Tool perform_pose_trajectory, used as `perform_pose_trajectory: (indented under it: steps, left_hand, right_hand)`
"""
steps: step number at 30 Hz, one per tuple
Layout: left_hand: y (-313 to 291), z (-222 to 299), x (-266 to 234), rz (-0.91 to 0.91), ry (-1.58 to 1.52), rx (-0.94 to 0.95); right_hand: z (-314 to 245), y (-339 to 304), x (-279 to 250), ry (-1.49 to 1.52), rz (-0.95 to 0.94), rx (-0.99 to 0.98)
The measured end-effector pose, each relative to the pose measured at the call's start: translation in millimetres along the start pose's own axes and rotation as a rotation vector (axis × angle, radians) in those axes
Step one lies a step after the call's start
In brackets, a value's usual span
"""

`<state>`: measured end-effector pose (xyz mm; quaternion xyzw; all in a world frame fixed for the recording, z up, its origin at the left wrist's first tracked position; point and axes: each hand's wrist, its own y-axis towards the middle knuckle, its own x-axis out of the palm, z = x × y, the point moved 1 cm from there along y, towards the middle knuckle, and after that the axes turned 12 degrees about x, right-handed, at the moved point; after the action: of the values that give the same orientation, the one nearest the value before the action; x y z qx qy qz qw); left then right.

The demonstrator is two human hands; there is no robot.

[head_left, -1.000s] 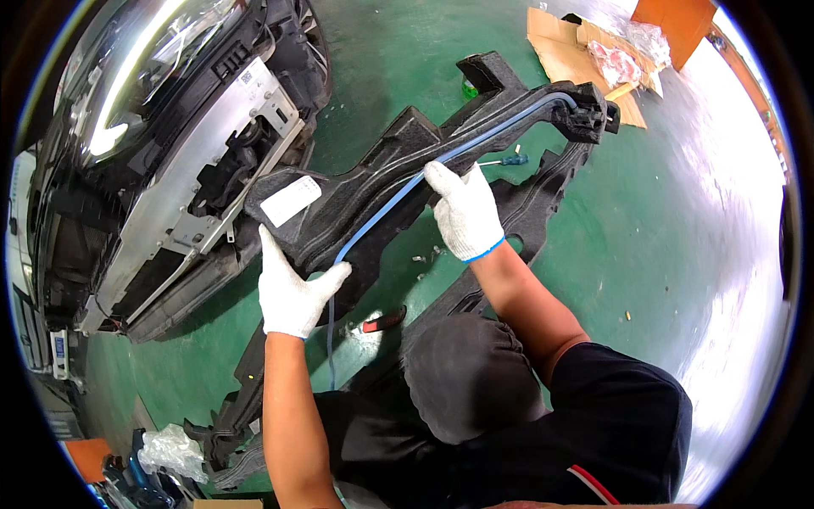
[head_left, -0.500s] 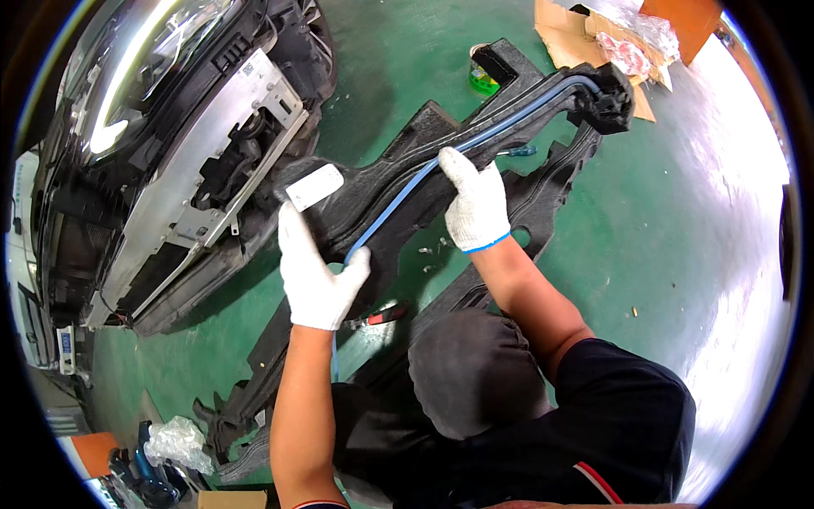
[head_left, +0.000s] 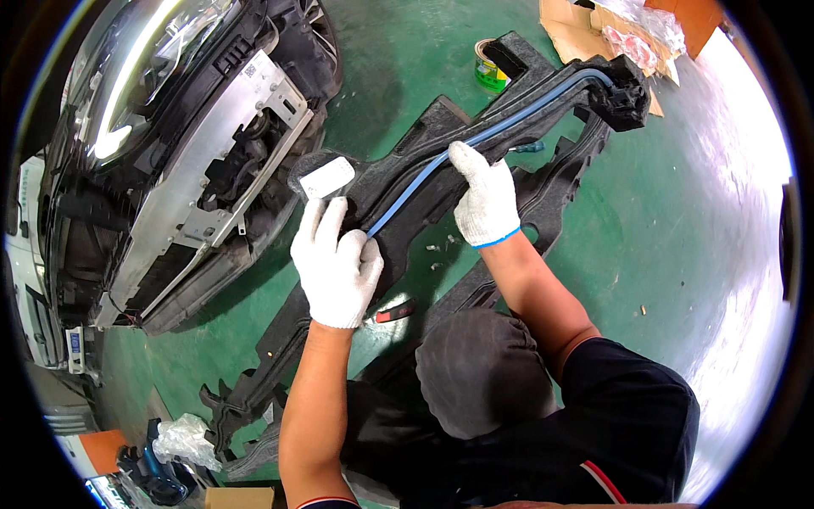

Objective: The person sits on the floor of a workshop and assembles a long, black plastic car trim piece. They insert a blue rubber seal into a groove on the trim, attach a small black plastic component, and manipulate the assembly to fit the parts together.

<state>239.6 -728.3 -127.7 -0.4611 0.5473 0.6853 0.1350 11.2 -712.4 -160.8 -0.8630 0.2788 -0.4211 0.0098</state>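
A long black foam bumper piece stretches diagonally in front of me, with a white label at its left end. In its groove lies a thin blue tube, running from the far right end down to my left hand. That white-gloved hand closes thumb and fingers on the tube, two fingertips resting on the foam below the label. My right hand, gloved too, grips the foam's near edge midway, its thumb beside the tube and its other fingers partly hidden.
At left stands a car front with its bumper off. A second black foam piece lies below, near a red-and-black cutter. Beyond are a roll of green tape and torn cardboard; plastic wrap lies lower left.
My left hand has gone from spread fingers to a closer hold on the tube and moved slightly right. My right hand keeps its grip on the foam.
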Motion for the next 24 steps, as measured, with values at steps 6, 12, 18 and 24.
perform_pose_trajectory:
  steps: [6, 12, 18, 24]
  left_hand:
    - [3.3, -4.3, -7.6, 0.07, -0.126, -0.096]
    - [0.6, 3.3, -5.0, -0.027, -0.046, -0.068]
    - [4.5, 8.8, 6.3, 0.035, -0.031, -0.048]
    - [6.5, 10.1, -9.8, -0.014, -0.16, -0.12]
  right_hand:
    - [2.5, 1.1, -6.1, -0.002, 0.005, -0.014]
    - [-1.9, -5.4, -1.4, -0.012, -0.033, -0.027]
    - [0.1, -5.6, -5.9, -0.067, -0.059, -0.044]
    - [2.0, -7.3, -2.6, 0.001, -0.106, -0.036]
